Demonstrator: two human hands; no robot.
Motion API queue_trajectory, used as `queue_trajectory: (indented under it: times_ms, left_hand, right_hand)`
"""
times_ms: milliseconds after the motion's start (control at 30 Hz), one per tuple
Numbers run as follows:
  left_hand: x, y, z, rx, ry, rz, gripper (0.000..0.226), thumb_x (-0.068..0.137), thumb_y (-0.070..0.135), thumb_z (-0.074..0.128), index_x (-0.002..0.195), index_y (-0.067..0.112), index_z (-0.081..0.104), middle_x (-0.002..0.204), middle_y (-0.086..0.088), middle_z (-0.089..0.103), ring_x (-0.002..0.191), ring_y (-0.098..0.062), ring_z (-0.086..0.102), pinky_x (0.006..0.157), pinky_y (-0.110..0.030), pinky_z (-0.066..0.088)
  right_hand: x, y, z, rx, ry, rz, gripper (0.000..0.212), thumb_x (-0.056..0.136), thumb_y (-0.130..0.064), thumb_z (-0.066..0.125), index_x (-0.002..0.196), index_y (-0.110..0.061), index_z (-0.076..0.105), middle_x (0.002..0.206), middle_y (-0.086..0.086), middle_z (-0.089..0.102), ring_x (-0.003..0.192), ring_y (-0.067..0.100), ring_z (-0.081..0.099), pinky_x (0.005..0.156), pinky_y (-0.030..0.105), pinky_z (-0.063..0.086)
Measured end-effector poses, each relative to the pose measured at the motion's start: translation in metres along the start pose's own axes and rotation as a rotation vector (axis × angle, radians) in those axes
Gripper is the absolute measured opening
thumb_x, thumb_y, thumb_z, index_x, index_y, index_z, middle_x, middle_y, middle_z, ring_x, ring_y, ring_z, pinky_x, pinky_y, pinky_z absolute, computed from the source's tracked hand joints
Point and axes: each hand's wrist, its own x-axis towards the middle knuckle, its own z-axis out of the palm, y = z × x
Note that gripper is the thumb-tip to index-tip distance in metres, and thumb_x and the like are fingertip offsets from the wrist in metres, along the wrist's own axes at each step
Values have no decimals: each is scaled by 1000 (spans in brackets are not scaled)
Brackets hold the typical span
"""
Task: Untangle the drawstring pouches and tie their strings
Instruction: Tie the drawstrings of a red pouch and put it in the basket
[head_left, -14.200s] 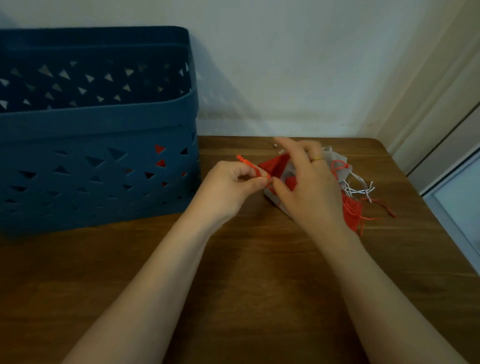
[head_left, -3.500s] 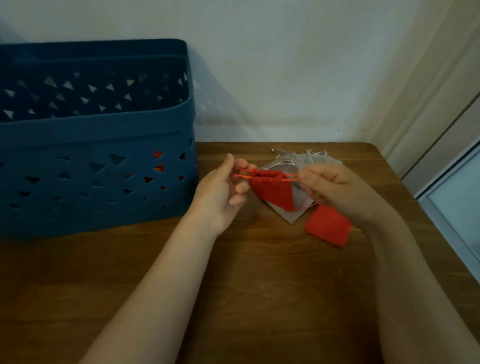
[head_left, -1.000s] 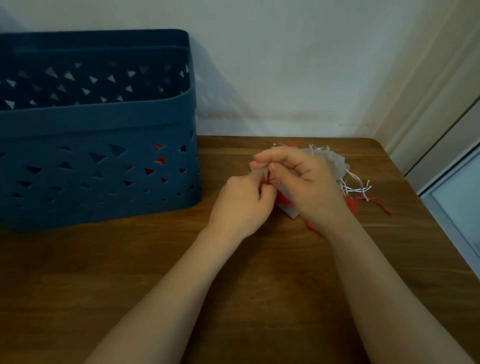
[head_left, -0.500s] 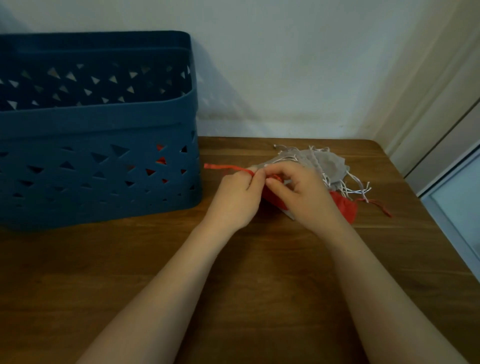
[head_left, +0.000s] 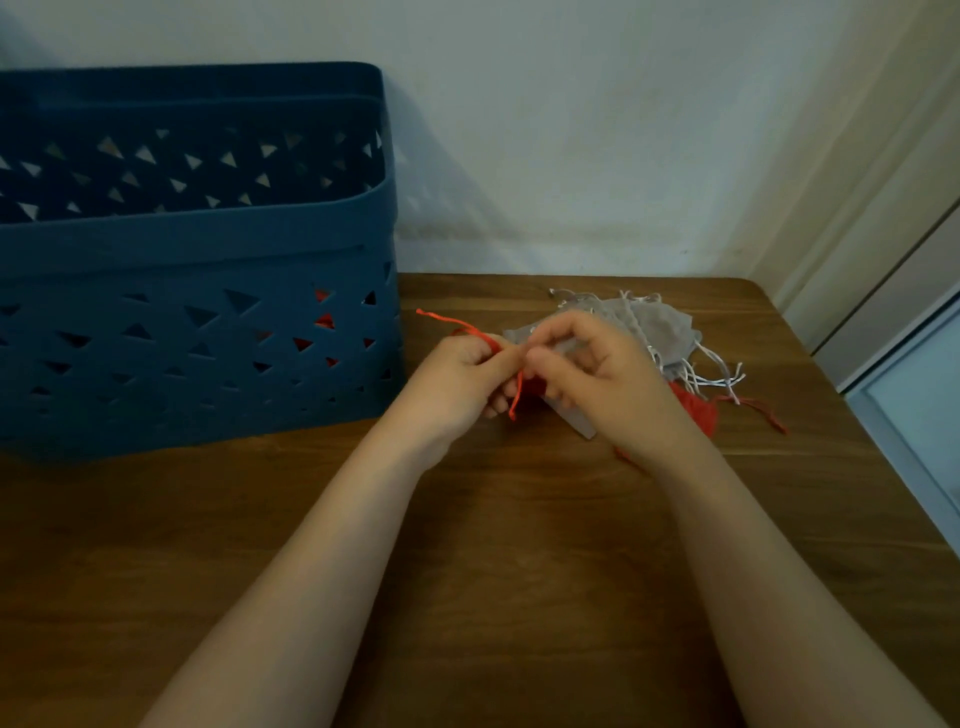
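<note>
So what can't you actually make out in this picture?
- Knot in the red string, head view: hidden between the left hand and right hand.
- Red pouch: mostly behind the right hand.
- Basket contents: only red glimpses through its holes; its left side is cut off.
- Number of grey pouches: they overlap.

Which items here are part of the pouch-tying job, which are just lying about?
In the job:
- left hand and right hand, both gripping the red drawstring
- red pouch
- grey pouches with white strings

Lying about:
- blue basket, some red visible through its holes
- wooden table
</note>
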Motion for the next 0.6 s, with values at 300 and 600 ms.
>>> queue_trajectory:
  times_ms: [300,600]
  left_hand:
    - [-1,3,-2,-115,-41,30,19,94,15,53,77,12,63,55,9,55,52,-3,48,47,-15,36]
    - [2,-3,-3,29,14,166,9,86,15,66,78,16,70,62,5,61,58,-4,51,53,-15,41]
  right_hand:
    - [2,8,1,-150,9,-3,28,88,-4,58,100,-29,63,92,-10,65,85,6,63,77,23,52]
    - [1,1,-8,22,51,182,15,87,-5,61,86,-20,63,74,-2,62,54,-3,58,52,11,45]
